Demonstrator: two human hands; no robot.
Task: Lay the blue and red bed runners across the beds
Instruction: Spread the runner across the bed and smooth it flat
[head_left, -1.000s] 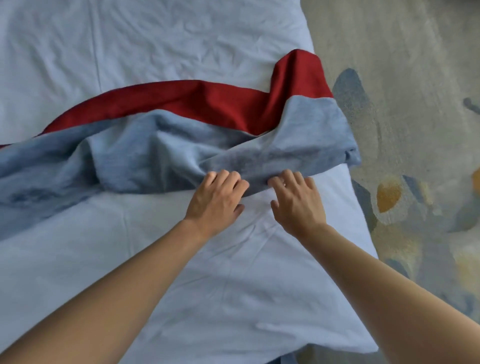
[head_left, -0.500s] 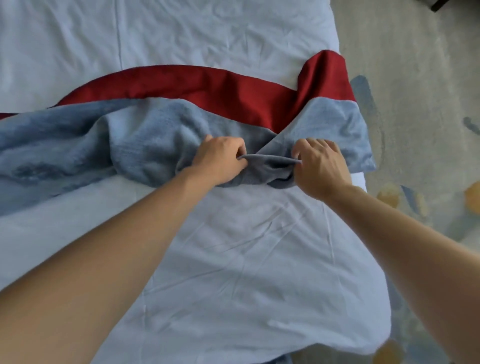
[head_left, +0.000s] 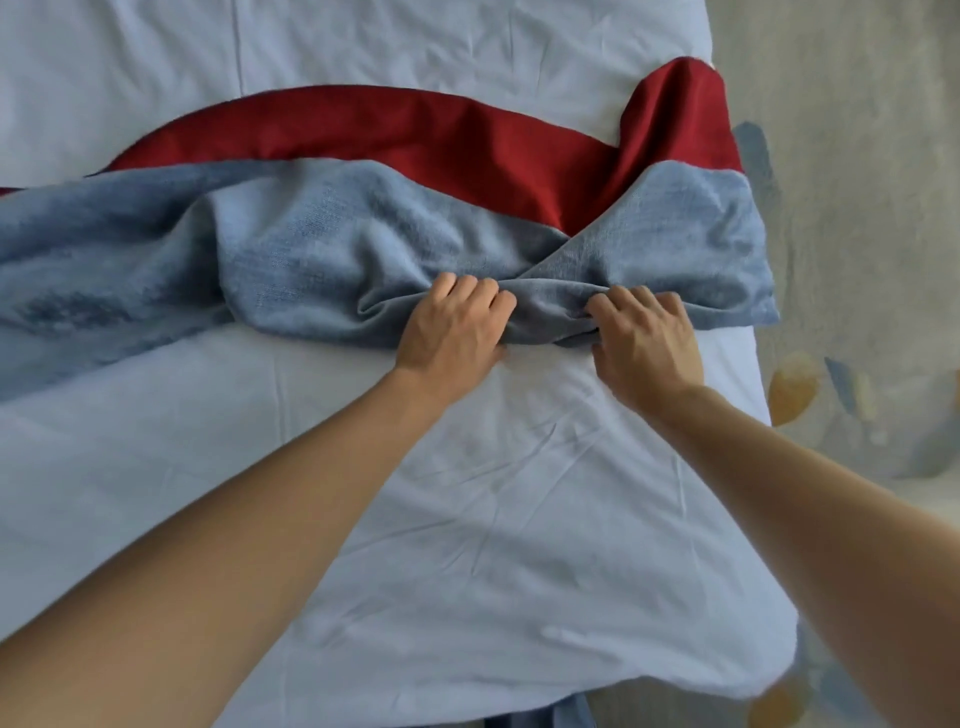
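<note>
Head view, bed runner bunched under left hand, right hand

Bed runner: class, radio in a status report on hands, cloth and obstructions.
Left hand and right hand both gripping bunched blue edge. Bed runner twisted, red band showing, not flat. Nothing blocking on bed sheet.
</note>
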